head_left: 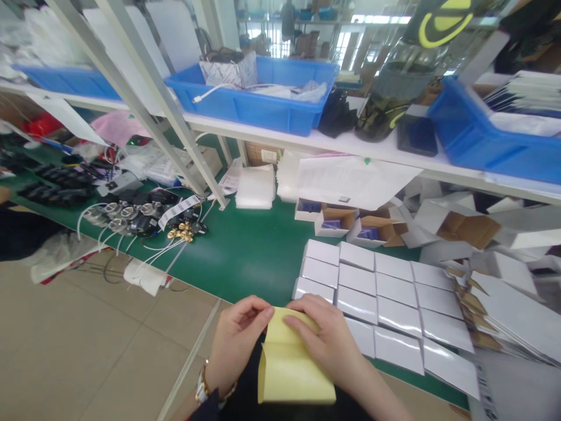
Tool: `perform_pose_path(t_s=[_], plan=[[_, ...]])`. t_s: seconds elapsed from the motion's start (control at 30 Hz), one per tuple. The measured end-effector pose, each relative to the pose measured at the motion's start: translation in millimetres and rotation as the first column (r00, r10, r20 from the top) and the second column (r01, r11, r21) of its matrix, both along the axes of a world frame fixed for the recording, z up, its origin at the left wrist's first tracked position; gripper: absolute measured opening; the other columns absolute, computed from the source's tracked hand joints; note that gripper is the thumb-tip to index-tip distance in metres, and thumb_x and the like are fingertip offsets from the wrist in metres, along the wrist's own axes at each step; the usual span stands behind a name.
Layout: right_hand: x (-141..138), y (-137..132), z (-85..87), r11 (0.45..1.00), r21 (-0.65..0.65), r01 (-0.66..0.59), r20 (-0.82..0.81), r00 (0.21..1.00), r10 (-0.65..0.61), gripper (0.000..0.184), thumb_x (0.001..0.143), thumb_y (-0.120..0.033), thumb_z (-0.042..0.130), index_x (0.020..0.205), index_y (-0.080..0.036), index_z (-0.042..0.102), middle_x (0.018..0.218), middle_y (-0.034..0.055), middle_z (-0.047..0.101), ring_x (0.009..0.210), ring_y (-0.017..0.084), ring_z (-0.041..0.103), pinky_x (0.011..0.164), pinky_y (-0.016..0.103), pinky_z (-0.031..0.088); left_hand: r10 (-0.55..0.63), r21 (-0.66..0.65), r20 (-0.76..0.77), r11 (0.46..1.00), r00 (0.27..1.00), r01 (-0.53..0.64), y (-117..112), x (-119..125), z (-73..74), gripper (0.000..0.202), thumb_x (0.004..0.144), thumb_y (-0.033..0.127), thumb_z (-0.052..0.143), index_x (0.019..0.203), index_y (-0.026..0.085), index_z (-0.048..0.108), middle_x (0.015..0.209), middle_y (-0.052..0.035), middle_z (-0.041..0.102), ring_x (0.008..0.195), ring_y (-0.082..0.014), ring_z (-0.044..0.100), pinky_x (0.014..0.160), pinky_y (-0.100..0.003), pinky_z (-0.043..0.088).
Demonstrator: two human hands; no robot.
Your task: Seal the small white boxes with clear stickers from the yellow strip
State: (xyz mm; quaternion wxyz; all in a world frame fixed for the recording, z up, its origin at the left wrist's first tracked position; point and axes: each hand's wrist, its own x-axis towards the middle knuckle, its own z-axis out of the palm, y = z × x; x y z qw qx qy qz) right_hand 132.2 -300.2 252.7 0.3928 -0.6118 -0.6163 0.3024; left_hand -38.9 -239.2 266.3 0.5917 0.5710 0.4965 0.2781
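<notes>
Near: left hand (pixel 239 339) pinches, right hand (pixel 329 334) clasps yellow paper (pixel 295 374). We judge peeling step; next needs steady hold.

By the green desk's (pixel 249 248) front edge, fifteen closed white cardboard boxes (pixel 356 282) are visible, part of their block being hidden. Toward its rear edge, three open white cardboard boxes (pixel 331 232) are set in a row. On the white shelf (pixel 350 142), three blue plastic bins (pixel 263 111) are counted. One folded yellow paper-like piece (pixel 298 374) is held.
</notes>
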Motion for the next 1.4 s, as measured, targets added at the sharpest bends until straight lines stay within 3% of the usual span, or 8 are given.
perform_pose_path(t_s=[0.23, 0.8, 0.9, 0.97, 1.1, 1.2, 1.3, 1.4], plan=[[-9.2, -2.2, -1.2, 0.963, 0.265, 0.038, 0.206, 0.974, -0.095, 0.015, 0.093, -0.015, 0.059, 0.104, -0.022, 0.066, 0.097, 0.0068, 0.064, 0.089, 0.022, 0.057, 0.077, 0.037, 0.046, -0.007, 0.191, -0.058, 0.981, 0.998, 0.018, -3.7, 2.2, -7.1, 0.019, 0.082, 0.029, 0.064, 0.066, 0.019, 0.068, 0.063, 0.001, 0.062, 0.061, -0.0124, 0.056, 0.058, -0.021, 0.044], [-25.3, -13.0, -4.0, 0.948, 0.301, 0.1, 0.094, 0.987, -0.133, 0.013, 0.092, -0.01, 0.056, 0.088, -0.021, 0.062, 0.085, 0.0045, 0.062, 0.079, 0.018, 0.054, 0.069, 0.035, 0.043, 0.037, -0.038, -0.047, 0.999, 0.998, -0.038, -9.5, 3.4, -11.9, 0.025, 0.078, 0.04, 0.066, 0.066, 0.018, 0.066, 0.06, 0.0015, 0.061, 0.058, -0.0127, 0.054, 0.054, -0.02, 0.044], [-19.3, -10.9, -18.4, 0.96, 0.189, 0.208, -0.188, 0.967, -0.172, 0.01, 0.091, -0.017, 0.057, 0.085, -0.022, 0.062, 0.086, 0.004, 0.062, 0.082, 0.019, 0.057, 0.072, 0.034, 0.046, 0.075, -0.065, -0.064, 0.995, 0.995, -0.079, -1.2, -0.1, -42.2, 0.029, 0.078, 0.046, 0.065, 0.07, 0.018, 0.064, 0.063, 0.0015, 0.062, 0.059, -0.0133, 0.056, 0.054, -0.021, 0.045], [-5.3, -9.5, -40.2, 0.938, 0.004, 0.347, -0.43, 0.847, -0.312, 0.009, 0.089, -0.027, 0.061, 0.081, -0.023, 0.063, 0.085, 0.0037, 0.063, 0.083, 0.019, 0.059, 0.075, 0.034, 0.048, 0.116, -0.041, -0.123, 0.992, 0.986, -0.121, 15.3, -6.3, -78.2, 0.031, 0.079, 0.049, 0.062, 0.074, 0.019, 0.064, 0.066, 0.0, 0.065, 0.062, -0.0153, 0.06, 0.055, -0.022, 0.047], [40.9, -20.4, -102.9, 0.649, -0.466, 0.601, -0.603, 0.321, -0.731, 0.029, 0.068, -0.046, 0.08, 0.079, -0.022, 0.067, 0.083, 0.0029, 0.066, 0.081, 0.019, 0.061, 0.075, 0.033, 0.048, 0.316, 0.187, -0.453, 0.948, 0.834, -0.258, 73.2, -23.9, -164.9, 0.02, 0.074, 0.038, 0.057, 0.071, 0.019, 0.062, 0.065, -0.0025, 0.067, 0.061, -0.019, 0.063, 0.058, -0.028, 0.05], [71.2, -42.9, -143.2, 0.507, -0.623, 0.595, -0.558, 0.116, -0.822, 0.039, 0.05, -0.045, 0.089, 0.073, -0.02, 0.069, 0.079, 0.003, 0.068, 0.079, 0.02, 0.062, 0.071, 0.032, 0.047, 0.383, 0.248, -0.535, 0.923, 0.753, -0.294, 115.6, -30.6, -208.7, 0.015, 0.075, 0.03, 0.051, 0.071, 0.018, 0.059, 0.067, -0.0072, 0.066, 0.065, -0.0243, 0.065, 0.065, -0.038, 0.054], [85.1, -65.2, -167.3, 0.441, -0.683, 0.583, -0.465, 0.118, -0.877, 0.04, 0.047, -0.045, 0.089, 0.073, -0.02, 0.071, 0.079, 0.0037, 0.069, 0.081, 0.02, 0.062, 0.07, 0.031, 0.047, 0.397, 0.365, -0.532, 0.904, 0.748, -0.221, 130.0, -19.9, -223.4, 0.017, 0.077, 0.031, 0.054, 0.085, 0.017, 0.06, 0.092, -0.014, 0.067, 0.097, -0.0315, 0.063, 0.09, -0.049, 0.05], [86.5, -74.7, -184.0, 0.453, -0.667, 0.591, -0.352, 0.285, -0.892, 0.04, 0.054, -0.05, 0.083, 0.076, -0.019, 0.07, 0.08, 0.0049, 0.069, 0.081, 0.022, 0.062, 0.069, 0.031, 0.047, 0.089, 0.517, -0.518, 0.825, 0.851, 0.229, 109.3, 12.5, -224.9, 0.023, 0.083, 0.038, 0.06, 0.094, 0.018, 0.062, 0.109, -0.014, 0.064, 0.113, -0.0317, 0.056, 0.101, -0.05, 0.043]])
